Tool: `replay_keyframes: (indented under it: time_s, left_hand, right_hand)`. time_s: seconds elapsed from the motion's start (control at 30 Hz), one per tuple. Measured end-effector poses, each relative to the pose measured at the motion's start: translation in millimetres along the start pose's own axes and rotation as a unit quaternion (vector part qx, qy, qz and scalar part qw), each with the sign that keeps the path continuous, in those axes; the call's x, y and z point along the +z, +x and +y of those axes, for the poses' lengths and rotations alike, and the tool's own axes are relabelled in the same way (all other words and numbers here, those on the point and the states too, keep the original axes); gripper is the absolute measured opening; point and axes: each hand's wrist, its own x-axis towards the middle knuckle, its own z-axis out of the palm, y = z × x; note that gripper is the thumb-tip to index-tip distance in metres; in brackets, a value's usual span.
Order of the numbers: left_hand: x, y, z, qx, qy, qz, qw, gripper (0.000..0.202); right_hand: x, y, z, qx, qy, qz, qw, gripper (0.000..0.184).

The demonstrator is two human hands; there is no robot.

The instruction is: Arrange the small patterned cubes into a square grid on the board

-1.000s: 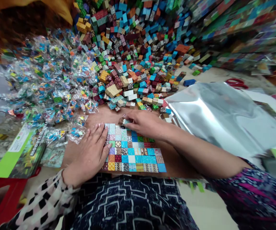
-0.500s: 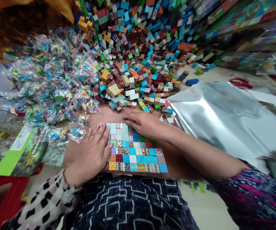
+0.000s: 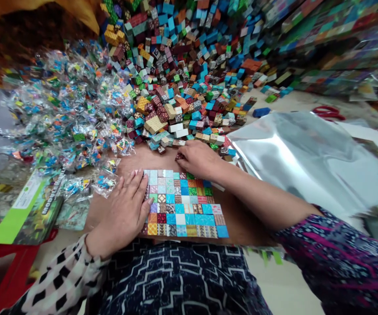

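Observation:
A flat grid of small patterned cubes lies on a brown board in front of me. My left hand rests flat and open against the grid's left edge, fingers stretched out. My right hand sits just beyond the grid's far edge, at the foot of a big heap of loose coloured cubes. Its fingers are curled around a small dark red cube.
A mound of clear plastic packets with small pieces fills the left. A silver foil bag lies at the right, red scissors behind it. A green printed box and a red stool are at lower left.
My right hand lifted off the grid's far row and moved back to the edge of the cube heap, closing on a dark red cube. My left hand stayed put.

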Motion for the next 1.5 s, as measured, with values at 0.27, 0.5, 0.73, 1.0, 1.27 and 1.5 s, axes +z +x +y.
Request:
replay_keyframes:
  time_s: [0.27, 0.5, 0.73, 1.0, 1.27, 1.5]
  left_hand:
    - [0.8, 0, 0, -0.001, -0.007, 0.001, 1.000, 0.061]
    - [-0.5, 1, 0, -0.003, -0.006, -0.012, 1.000, 0.063]
    - [1.3, 1, -1, -0.007, -0.003, -0.003, 1.000, 0.064]
    - [2.6, 1, 0, -0.008, 0.000, -0.001, 1.000, 0.064]
    - [1.0, 2, 0, -0.003, 0.008, -0.007, 1.000, 0.064]
    - [0.2, 2, 1, 0.001, 0.009, -0.002, 1.000, 0.064]
  right_hand:
    - [-2, -2, 13, 0.026, 0.028, 0.026, 0.999, 0.028]
    - [-3, 17, 8, 0.087, -0.018, 0.060, 0.994, 0.035]
    - [1, 20, 10, 0.066, 0.004, 0.055, 0.996, 0.030]
    - [-15, 23, -5, 0.036, 0.076, 0.120, 0.989, 0.030]
    - [-10, 46, -39, 0.113, 0.119, 0.138, 0.977, 0.059]
    - [-13, 45, -41, 0.097, 0.116, 0.128, 0.980, 0.045]
